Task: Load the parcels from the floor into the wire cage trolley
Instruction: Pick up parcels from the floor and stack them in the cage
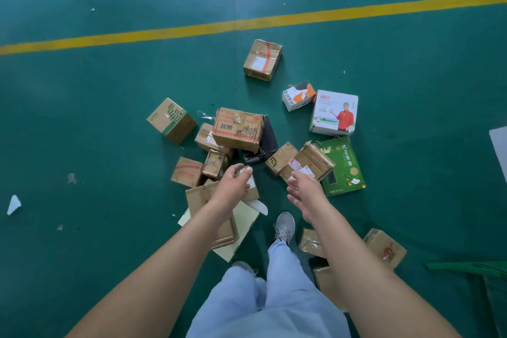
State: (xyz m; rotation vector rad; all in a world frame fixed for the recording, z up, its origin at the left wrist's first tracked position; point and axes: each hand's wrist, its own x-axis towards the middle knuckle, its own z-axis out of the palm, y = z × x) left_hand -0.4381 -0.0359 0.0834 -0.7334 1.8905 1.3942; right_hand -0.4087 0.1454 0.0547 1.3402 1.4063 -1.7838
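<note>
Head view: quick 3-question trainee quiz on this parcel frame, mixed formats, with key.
1. True or false: the left hand already holds a parcel lifted off the floor.
2. Which box lies farthest from the person? A) green box B) taped brown box C) white box with a red-shirted figure
3. Fill in: the stripe painted across the green floor is ____.

Key:
1. False; both it and the right hand are empty, reaching above the pile.
2. B
3. Yellow
</note>
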